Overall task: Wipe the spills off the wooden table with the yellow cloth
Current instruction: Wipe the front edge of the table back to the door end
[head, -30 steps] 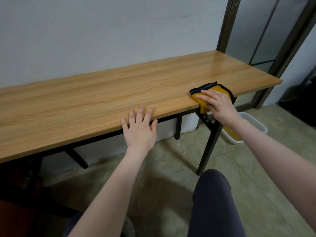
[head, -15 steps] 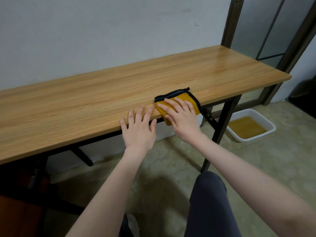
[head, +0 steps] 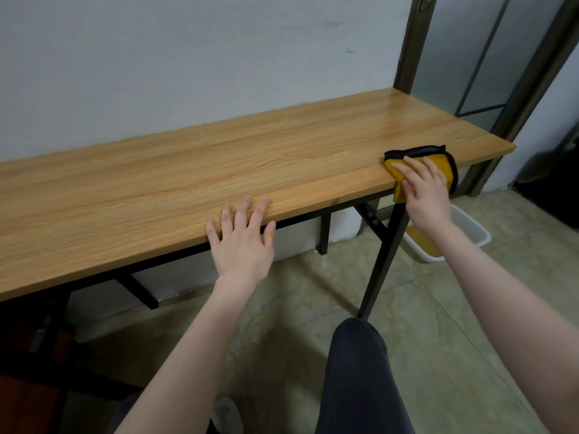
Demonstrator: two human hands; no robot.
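A long wooden table [head: 188, 183] runs along the white wall. The yellow cloth [head: 443, 164], edged in black, lies at the table's front edge near its right end, with part of it hanging over the edge. My right hand [head: 423, 189] presses flat on the cloth with straight fingers. My left hand [head: 241, 236] rests on the front edge near the middle, fingers spread flat on the wood. No spill stands out on the tabletop; its far right end looks glossy.
A white plastic tub [head: 451, 236] holding yellow-brown liquid sits on the tiled floor under the table's right end. Black metal table legs [head: 383, 261] stand beside it. A glass door with a dark frame [head: 470, 57] is at the right. My knee [head: 357, 355] is below.
My right hand has slid the cloth along the front edge, from beside my left hand back toward the table's right end. My left hand has stayed in place.
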